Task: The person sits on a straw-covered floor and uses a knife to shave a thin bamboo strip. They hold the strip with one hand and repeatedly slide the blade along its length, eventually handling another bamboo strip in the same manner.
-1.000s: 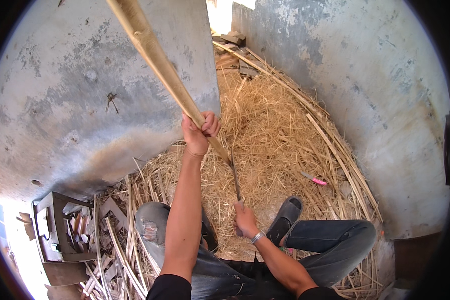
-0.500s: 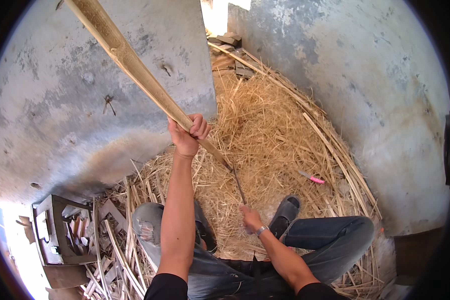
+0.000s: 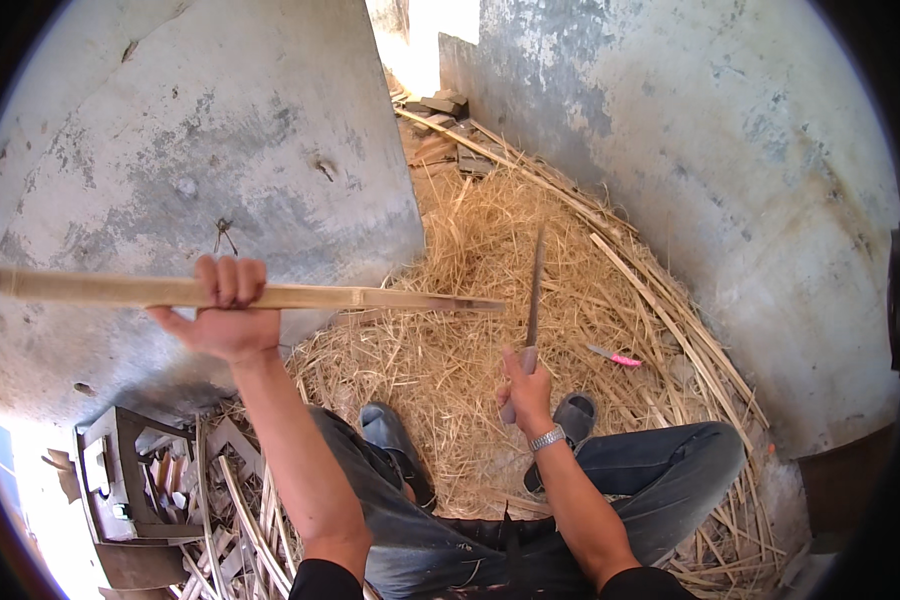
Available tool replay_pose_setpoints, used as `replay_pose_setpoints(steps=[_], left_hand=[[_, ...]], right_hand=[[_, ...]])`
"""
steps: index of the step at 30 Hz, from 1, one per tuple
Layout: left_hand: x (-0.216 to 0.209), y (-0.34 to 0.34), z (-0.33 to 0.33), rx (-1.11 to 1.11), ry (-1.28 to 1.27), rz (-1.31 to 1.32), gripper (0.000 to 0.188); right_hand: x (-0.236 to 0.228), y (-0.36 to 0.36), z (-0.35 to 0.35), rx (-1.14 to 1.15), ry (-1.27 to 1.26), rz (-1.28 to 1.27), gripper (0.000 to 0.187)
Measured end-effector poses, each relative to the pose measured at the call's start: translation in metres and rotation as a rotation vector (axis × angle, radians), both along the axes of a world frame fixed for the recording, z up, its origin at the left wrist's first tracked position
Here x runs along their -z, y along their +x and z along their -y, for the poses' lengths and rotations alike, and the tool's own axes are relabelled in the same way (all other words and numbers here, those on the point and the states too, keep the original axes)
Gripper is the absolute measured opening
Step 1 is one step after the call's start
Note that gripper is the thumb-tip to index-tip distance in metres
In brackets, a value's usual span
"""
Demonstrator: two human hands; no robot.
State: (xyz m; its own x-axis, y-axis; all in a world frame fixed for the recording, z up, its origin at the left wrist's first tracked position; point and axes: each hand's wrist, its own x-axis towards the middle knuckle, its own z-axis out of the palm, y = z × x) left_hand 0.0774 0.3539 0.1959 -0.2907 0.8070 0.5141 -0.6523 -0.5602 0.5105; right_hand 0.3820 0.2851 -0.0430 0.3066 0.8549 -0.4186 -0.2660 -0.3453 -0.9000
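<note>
My left hand [image 3: 232, 322] is closed round a long split bamboo piece [image 3: 370, 297], lifted above the floor and lying nearly level across the view. Its left part runs out past the picture's edge; its darkened right end stops just short of a knife. My right hand [image 3: 526, 390] grips this long, narrow-bladed knife [image 3: 535, 285] by its handle, with the blade pointing up and away from me. A small gap shows between blade and bamboo. Below both hands, a thick layer of bamboo shavings [image 3: 450, 400] covers the floor between my feet.
A small pink-handled knife [image 3: 622, 360] lies on the shavings at right. Long bamboo strips [image 3: 670, 310] run along the right wall [image 3: 670, 120]. At lower left stands a dark open-framed box [image 3: 120, 480] beside scraps. Bricks [image 3: 440, 105] are stacked at the far gap.
The bamboo has swung from a steep slant to nearly level as my left hand moved left and down. My right hand has raised the knife, turning its blade upright and apart from the bamboo's end.
</note>
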Motion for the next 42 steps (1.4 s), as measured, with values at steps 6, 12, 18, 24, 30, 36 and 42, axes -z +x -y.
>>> replay_pose_setpoints(steps=[6,12,18,24,30,36,42], left_hand=[[0.020,-0.054,0.096,-0.140,0.019,0.382,0.065],[0.133,-0.057,0.201,-0.207,-0.198,0.729,0.065],[0.195,-0.089,0.241,-0.272,-0.338,1.085,0.075],[0.187,-0.075,0.238,-0.193,-0.271,1.051,0.079],[0.175,-0.045,0.245,-0.134,-0.258,1.067,0.081],[0.173,-0.022,0.251,-0.072,-0.311,1.108,0.072],[0.207,-0.027,0.257,-0.101,-0.336,0.960,0.076]], right_hand=[[-0.058,0.031,-0.012,0.322,0.260,-0.346,0.046],[-0.090,0.059,0.002,0.320,0.538,-0.663,0.044],[-0.110,0.043,0.042,0.205,0.398,-0.655,0.025],[-0.135,0.006,0.085,0.030,0.335,-0.542,0.027],[-0.180,0.005,0.111,0.005,0.415,-0.638,0.030],[-0.218,0.015,0.125,-0.057,0.496,-0.449,0.029],[-0.219,0.022,0.127,-0.120,0.491,-0.345,0.038]])
